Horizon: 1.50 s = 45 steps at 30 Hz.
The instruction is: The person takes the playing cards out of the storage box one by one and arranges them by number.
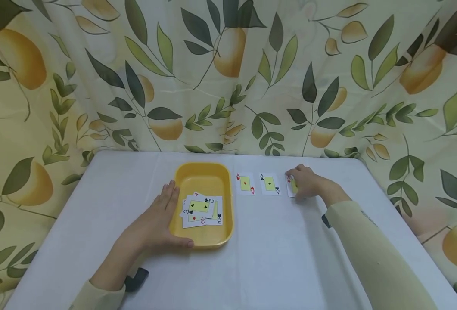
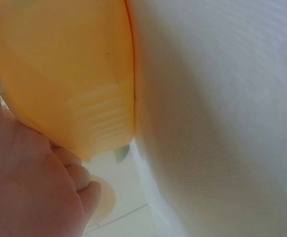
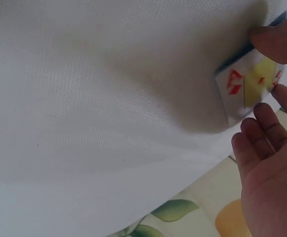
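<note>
On the left, my left hand [image 1: 156,217] rests against the side of a yellow plastic tray [image 1: 203,242], fingers stretched along its left rim and thumb at the near edge. A loose pile of playing cards [image 1: 199,206] lies face up in the tray, a two of clubs on top. My right hand [image 1: 306,181] pinches a red ace playing card [image 3: 235,89] between thumb and fingertips; the right wrist view shows it slightly tilted at the tablecloth. To its left lie an ace of hearts [image 1: 245,184] and a black-suited ace [image 1: 269,184], both face up.
A white cloth [image 1: 267,258] covers the table. Behind the table's far edge hangs a curtain [image 1: 220,99] printed with fruit and leaves. The tray stands left of the row of aces.
</note>
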Motion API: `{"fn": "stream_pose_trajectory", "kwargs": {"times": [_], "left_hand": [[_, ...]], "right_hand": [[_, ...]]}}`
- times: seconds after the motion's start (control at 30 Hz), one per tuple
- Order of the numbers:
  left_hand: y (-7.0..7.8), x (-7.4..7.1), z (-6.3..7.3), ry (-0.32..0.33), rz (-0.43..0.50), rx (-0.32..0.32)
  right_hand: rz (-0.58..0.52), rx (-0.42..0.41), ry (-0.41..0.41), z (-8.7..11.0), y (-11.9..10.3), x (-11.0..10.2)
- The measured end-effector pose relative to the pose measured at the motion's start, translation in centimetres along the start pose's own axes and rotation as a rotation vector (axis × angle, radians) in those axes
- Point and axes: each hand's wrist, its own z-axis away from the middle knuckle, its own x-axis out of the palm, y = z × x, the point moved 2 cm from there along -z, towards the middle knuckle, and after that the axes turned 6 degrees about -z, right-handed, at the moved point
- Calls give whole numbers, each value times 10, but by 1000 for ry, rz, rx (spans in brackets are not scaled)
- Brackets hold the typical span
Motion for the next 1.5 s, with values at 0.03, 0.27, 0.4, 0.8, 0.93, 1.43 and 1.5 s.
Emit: {"fn": "stream_pose_trajectory", "kwargs": {"times": [0.03, 0.27, 0.4, 0.8, 0.93, 1.43, 1.5], "left_hand": [[0, 0, 1, 2, -4, -3], [2, 1, 1, 3, -2, -7], [0, 1, 1, -8, -10, -14], [-2, -4, -3, 0, -6, 22], [-3, -2, -3, -5, -2, 32], [-1, -1, 1, 2, -8, 36], [-2, -2, 1, 4, -11, 29]], "right_hand": [[0, 3, 0, 0, 0, 0], [12, -51, 40, 11, -25, -4], [-76, -200, 83, 19, -79, -11], [194, -599, -137, 33, -244, 32], [354, -607, -182, 31, -260, 53], [246, -603, -107, 7, -268, 62], [260, -603, -86, 4, -270, 63]]}}
